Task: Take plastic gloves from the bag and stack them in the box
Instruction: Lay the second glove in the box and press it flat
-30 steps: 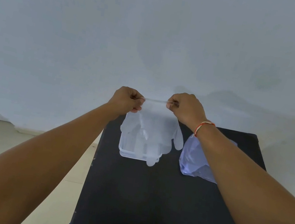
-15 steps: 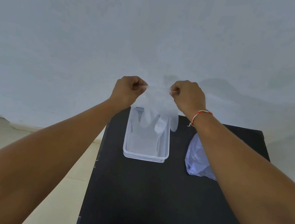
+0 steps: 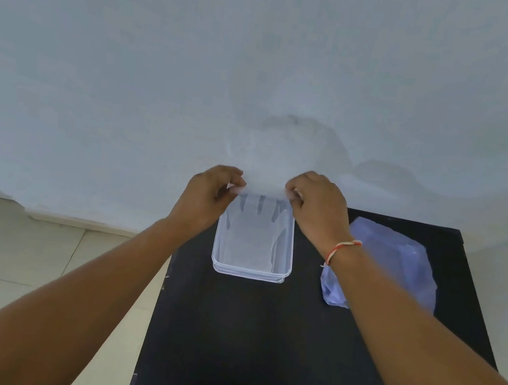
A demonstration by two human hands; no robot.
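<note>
A clear plastic box [image 3: 250, 271] sits on the black table [image 3: 253, 345], near its far left part. A thin transparent plastic glove [image 3: 255, 226] lies down inside the box, its fingers at the far end. My left hand [image 3: 211, 195] pinches the glove's far left edge and my right hand [image 3: 317, 210] pinches its far right edge, both over the box's far rim. The crumpled bluish plastic bag [image 3: 403, 262] lies to the right of the box, partly hidden by my right forearm.
A pale wall [image 3: 269, 59] rises right behind the table. Tiled floor [image 3: 14, 252] lies to the left, past the table's left edge. The table's near half is bare black surface.
Both hands have lowered with the glove. It hung above the box a second ago, then swung to the far side; now it lies inside the box.
</note>
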